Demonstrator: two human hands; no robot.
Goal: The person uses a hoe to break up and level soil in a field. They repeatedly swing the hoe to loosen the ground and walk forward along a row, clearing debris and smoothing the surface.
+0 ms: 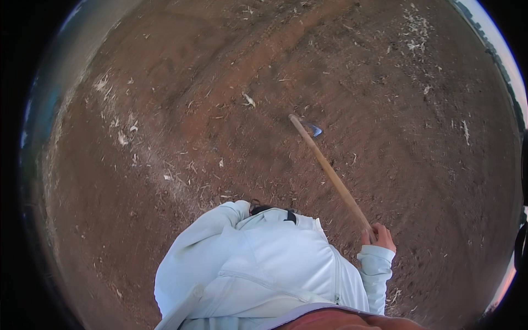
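My right hand (378,238) is closed around the wooden handle of a hoe (336,179), near its end. From there the handle slants forward and to the left, out over the soil. A small metal blade (316,130), bluish and shiny, shows beside the handle's far end, close to the ground. Whether the blade touches the soil I cannot tell. My left hand is out of view; the left sleeve (206,225) of my pale jacket (280,255) bends in front of my body, and its cuff end is turned away.
Brown bare soil (255,136) spreads all around me. A reddish strip (247,70) crosses it diagonally. Dry pale plant scraps (248,100) lie scattered, with a denser patch (416,33) at the upper right. Sky (505,53) shows along the right rim.
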